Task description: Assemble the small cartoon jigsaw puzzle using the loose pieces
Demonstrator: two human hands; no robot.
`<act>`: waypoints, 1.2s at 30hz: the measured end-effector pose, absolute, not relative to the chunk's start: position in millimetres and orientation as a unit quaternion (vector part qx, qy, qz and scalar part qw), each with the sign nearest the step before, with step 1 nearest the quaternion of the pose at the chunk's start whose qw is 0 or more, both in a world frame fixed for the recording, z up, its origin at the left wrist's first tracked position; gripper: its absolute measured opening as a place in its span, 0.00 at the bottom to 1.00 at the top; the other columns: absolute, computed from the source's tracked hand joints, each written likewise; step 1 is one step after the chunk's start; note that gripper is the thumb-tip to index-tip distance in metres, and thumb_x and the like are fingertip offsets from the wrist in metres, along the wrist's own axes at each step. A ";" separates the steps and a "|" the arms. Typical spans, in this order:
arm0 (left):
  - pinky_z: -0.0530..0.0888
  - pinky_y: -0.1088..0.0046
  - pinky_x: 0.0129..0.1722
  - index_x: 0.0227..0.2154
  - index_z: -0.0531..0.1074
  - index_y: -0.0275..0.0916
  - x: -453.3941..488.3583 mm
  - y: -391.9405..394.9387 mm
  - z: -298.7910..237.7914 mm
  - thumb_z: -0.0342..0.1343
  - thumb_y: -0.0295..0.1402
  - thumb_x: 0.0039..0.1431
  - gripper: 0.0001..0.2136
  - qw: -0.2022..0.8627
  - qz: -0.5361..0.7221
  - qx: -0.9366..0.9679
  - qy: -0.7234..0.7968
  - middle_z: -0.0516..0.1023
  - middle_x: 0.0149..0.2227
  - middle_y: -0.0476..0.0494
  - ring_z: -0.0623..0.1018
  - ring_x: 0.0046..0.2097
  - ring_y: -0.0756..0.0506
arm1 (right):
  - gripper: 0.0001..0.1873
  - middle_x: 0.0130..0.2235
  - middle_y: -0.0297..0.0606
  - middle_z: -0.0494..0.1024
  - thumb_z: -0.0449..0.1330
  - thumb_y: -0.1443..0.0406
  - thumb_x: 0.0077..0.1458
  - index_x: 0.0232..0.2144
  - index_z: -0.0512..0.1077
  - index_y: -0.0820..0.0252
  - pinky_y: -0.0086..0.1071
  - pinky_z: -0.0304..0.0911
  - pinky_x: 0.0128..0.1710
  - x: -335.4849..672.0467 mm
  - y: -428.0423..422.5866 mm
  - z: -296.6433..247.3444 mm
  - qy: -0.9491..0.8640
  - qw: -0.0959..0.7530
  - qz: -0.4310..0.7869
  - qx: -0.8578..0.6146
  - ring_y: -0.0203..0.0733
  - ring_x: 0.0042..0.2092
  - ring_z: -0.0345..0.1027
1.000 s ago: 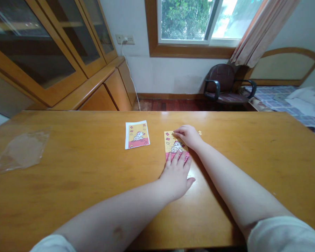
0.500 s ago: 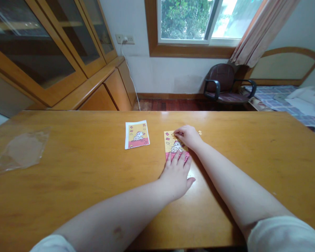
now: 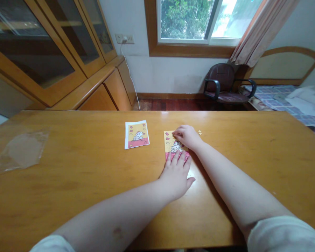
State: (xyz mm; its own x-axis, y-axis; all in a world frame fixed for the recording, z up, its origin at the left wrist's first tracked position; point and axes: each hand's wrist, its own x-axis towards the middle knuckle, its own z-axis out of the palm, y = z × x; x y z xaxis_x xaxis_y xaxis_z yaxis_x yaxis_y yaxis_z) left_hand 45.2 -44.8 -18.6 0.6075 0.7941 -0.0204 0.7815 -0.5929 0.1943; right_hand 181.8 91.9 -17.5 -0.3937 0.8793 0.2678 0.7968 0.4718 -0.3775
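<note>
A small jigsaw puzzle (image 3: 169,144), yellow above and pink below with a white cartoon animal, lies on the table in front of me. Spread flat over its lower pink part is my left hand (image 3: 176,176), fingers apart. My right hand (image 3: 188,137) covers the puzzle's upper right area, its fingertips pinched together at the yellow part; whatever they grip is too small and covered to make out. Just right of that hand lies a loose puzzle piece (image 3: 200,132). To the left, a printed picture card (image 3: 137,134) with the same design lies flat.
A clear plastic bag (image 3: 22,148) lies at the table's left side. The wooden table (image 3: 94,196) ends at a far edge, beyond which stand an office chair (image 3: 222,84) and a bed (image 3: 291,105). Glass-door cabinets (image 3: 55,45) rise at the left.
My right hand's fingertips have shifted very slightly left over the yellow part of the puzzle. The left hand stays in place on the pink part.
</note>
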 end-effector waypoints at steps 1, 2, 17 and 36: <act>0.45 0.47 0.63 0.63 0.51 0.35 45.2 -44.7 -18.6 0.38 0.51 0.62 0.33 0.092 0.034 0.892 0.441 0.50 0.66 0.35 0.47 0.66 0.33 | 0.09 0.38 0.40 0.79 0.58 0.65 0.56 0.34 0.79 0.57 0.33 0.60 0.44 181.6 91.4 -16.9 -0.831 0.217 0.092 -0.503 0.41 0.40 0.69; 0.45 0.47 0.63 0.63 0.51 0.35 45.1 -44.7 -18.6 0.38 0.51 0.62 0.33 0.091 0.033 0.893 0.440 0.51 0.66 0.35 0.48 0.66 0.33 | 0.09 0.38 0.40 0.79 0.58 0.65 0.56 0.34 0.79 0.57 0.33 0.59 0.44 181.4 91.1 -16.6 -0.833 0.214 0.090 -0.502 0.41 0.40 0.69; 0.45 0.47 0.63 0.64 0.50 0.35 45.4 -44.8 -18.1 0.37 0.51 0.62 0.33 0.088 0.024 0.893 0.441 0.50 0.66 0.35 0.47 0.67 0.33 | 0.09 0.38 0.40 0.79 0.58 0.65 0.55 0.34 0.80 0.57 0.34 0.60 0.44 182.6 92.4 -19.2 -0.843 0.221 0.079 -0.484 0.41 0.40 0.69; 0.45 0.48 0.63 0.64 0.50 0.35 44.8 -45.1 -19.1 0.37 0.52 0.62 0.33 0.085 0.032 0.893 0.441 0.49 0.67 0.35 0.47 0.67 0.34 | 0.12 0.37 0.39 0.78 0.56 0.71 0.51 0.32 0.79 0.57 0.34 0.59 0.45 185.1 91.2 -17.6 -0.833 0.210 0.072 -0.507 0.42 0.39 0.68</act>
State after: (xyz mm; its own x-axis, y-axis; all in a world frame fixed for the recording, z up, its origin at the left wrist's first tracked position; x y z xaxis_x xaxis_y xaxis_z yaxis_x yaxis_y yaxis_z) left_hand 44.8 -45.1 -19.1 0.6096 0.7925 -0.0178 0.7816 -0.5972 0.1803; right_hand 185.1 91.2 -17.6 -0.3971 0.8753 0.2759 0.8147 0.4746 -0.3333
